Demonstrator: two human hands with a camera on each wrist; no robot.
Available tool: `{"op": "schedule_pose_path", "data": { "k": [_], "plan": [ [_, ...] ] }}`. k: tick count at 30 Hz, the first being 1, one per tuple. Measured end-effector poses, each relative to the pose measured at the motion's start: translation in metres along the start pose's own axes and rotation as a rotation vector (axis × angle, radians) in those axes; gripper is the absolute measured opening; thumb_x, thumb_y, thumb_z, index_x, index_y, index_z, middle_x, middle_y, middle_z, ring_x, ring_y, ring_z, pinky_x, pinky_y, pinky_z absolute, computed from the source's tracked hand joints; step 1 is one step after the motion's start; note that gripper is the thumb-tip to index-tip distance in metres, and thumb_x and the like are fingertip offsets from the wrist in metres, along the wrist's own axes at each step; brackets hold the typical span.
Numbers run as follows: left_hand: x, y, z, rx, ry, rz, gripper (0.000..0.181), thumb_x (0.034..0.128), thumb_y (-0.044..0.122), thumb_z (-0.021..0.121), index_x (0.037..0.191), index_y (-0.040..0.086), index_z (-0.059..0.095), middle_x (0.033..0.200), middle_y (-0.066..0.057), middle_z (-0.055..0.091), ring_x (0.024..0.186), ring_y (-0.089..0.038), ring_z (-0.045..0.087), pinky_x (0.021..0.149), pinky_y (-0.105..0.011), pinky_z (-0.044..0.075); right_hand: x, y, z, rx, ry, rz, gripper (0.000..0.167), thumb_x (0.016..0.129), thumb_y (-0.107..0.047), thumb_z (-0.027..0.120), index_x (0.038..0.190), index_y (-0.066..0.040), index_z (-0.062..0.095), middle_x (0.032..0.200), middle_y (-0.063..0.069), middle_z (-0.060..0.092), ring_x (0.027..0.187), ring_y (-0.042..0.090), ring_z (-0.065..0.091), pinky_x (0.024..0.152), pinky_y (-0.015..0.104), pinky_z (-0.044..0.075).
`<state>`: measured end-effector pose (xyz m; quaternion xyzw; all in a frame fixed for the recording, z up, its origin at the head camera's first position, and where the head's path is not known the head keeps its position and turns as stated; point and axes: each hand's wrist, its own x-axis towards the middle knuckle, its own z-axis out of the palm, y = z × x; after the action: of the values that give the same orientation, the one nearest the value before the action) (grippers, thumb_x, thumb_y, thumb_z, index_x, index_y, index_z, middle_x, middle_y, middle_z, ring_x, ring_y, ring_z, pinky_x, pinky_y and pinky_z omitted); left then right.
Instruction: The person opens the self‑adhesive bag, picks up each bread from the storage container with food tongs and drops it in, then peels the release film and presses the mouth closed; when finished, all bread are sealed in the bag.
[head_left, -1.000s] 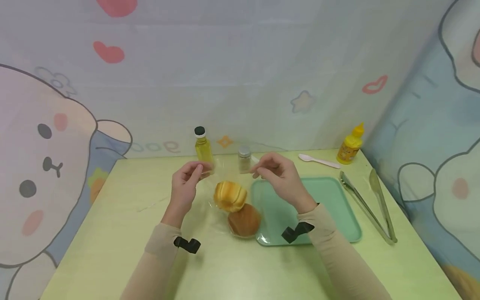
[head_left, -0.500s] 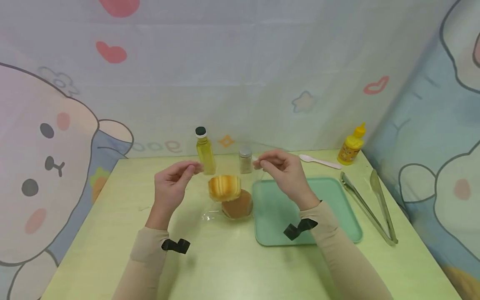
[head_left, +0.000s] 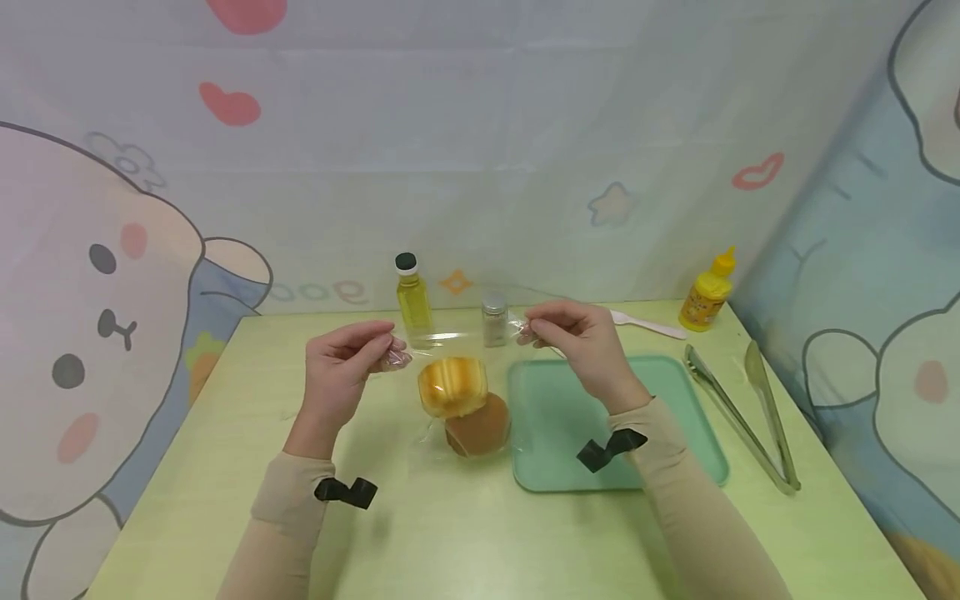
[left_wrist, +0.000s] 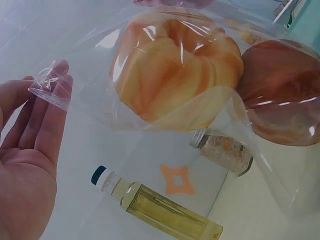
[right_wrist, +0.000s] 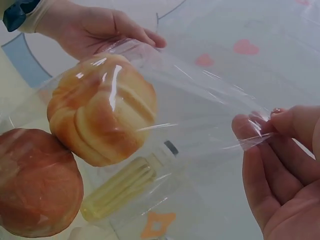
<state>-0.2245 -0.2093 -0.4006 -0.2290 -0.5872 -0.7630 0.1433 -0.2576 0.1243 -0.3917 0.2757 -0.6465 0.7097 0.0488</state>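
A clear plastic bag [right_wrist: 200, 85] hangs stretched between both hands, its top edge pulled taut. Inside it are a golden, ridged bread roll [head_left: 452, 387] and, lower and to the right, a smooth brown bun [head_left: 478, 426]. My left hand [head_left: 337, 379] pinches one top corner of the bag between thumb and fingers. At the other corner, my right hand [head_left: 581, 346] pinches the plastic the same way. In the left wrist view the film drapes over the roll [left_wrist: 175, 70] and bun [left_wrist: 282, 92].
Behind the bag stand an oil bottle [head_left: 413, 302] and a small seasoning jar [head_left: 494, 321]. A green tray [head_left: 615, 433] lies right of centre. Farther right are metal tongs [head_left: 738, 417], a pale pink spoon [head_left: 651, 325] and a yellow squeeze bottle [head_left: 707, 293].
My left hand has moved left, away from the right hand, which shifted slightly right. The bag's top edge has drawn taut, and the roll and bun have risen a little.
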Motion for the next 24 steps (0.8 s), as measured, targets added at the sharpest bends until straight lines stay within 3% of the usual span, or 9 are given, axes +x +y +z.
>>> {"op": "schedule_pose_path", "data": {
  "k": [8,14,24],
  "plan": [
    [0.002,0.001,0.006,-0.095,-0.033,0.037,0.022,0.0958,-0.021,0.058,0.099,-0.010,0.077,0.087,-0.014,0.079,0.072,-0.021,0.078,0.070,-0.035,0.064,-0.004,-0.002,-0.005,0.084,-0.027,-0.059,0.020,0.098,0.009,0.066,0.109,0.001,0.080,0.095,0.005,0.080,0.086,0.018,0.078,0.078,0.033,0.063],
    [0.004,0.002,0.005,-0.123,-0.107,0.080,0.029,0.0980,-0.020,0.053,0.094,-0.004,0.078,0.092,-0.011,0.079,0.076,-0.021,0.078,0.074,-0.034,0.064,-0.004,-0.003,-0.008,0.089,-0.066,-0.097,0.016,0.097,0.013,0.064,0.099,0.007,0.079,0.090,0.006,0.081,0.083,0.021,0.078,0.077,0.033,0.062],
    [0.005,0.005,0.003,-0.146,-0.144,0.099,0.034,0.0953,-0.022,0.046,0.086,-0.006,0.075,0.094,-0.012,0.077,0.079,-0.021,0.077,0.077,-0.034,0.064,-0.006,-0.004,-0.012,0.141,-0.126,-0.085,0.024,0.096,0.017,0.059,0.092,0.003,0.078,0.099,0.007,0.080,0.089,0.023,0.077,0.080,0.034,0.063]
  ]
}}
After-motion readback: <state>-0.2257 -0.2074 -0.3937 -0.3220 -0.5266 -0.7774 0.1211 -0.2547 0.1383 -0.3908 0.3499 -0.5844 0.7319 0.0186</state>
